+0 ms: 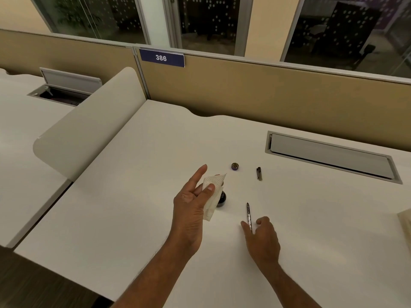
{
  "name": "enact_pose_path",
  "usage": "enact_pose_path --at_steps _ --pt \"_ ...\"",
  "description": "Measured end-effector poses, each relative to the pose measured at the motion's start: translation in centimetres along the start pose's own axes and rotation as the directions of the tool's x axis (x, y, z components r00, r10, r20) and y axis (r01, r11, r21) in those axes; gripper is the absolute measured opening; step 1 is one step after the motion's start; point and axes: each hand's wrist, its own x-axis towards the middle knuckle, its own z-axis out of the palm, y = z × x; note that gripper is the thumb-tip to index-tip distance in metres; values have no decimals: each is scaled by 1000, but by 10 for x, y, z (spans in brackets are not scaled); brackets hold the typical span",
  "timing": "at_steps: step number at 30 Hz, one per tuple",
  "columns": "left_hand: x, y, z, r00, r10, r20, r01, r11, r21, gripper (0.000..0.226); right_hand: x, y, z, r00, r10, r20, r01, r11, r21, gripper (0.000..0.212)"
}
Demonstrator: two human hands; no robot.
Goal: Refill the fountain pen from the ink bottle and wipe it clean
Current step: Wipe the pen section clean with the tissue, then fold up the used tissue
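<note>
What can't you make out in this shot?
Ink bottle: head view, mostly hidden behind the tissue that the left hand holds; ink level unseen.
Pen: head view, near end covered by the right hand; tip too small to judge clean.
Pale object: head view, cut off by the right edge.

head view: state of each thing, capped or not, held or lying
white paper tissue: held in left hand
dark glass ink bottle: upright, mouth hidden behind tissue
round purple bottle cap: off, on white desk
slim dark fountain pen: uncapped, pinched by right hand
dark pen cap: off, on desk
</note>
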Motion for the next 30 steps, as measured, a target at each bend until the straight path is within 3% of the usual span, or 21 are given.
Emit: enact_pose_path --at_steps 5,8,14,20,23,30 --pt "-1 1 -6 1000 -18 6 18 999 30 49 -16 -41 -21 995 -77 -60 92 953 288 22" --pt "-4 2 -8 1000 -17 16 16 998 66 49 -30 -83 -41 986 -150 -68 164 848 505 14" --pt "-8 5 -13 997 3 73 -13 989 146 46 -54 -145 -77 940 -342 -17 250 652 716 8" --pt "-14 11 -19 989 -12 149 -12 987 158 42 -66 -155 -81 938 -336 92 160 649 744 26" --pt "-17 14 -24 985 -22 168 -5 987 158 40 -70 -155 -79 920 -366 141 143 648 748 22" --pt "-20 20 -40 988 -21 151 -9 981 196 36 -81 -162 -70 941 -328 83 152 629 762 20"
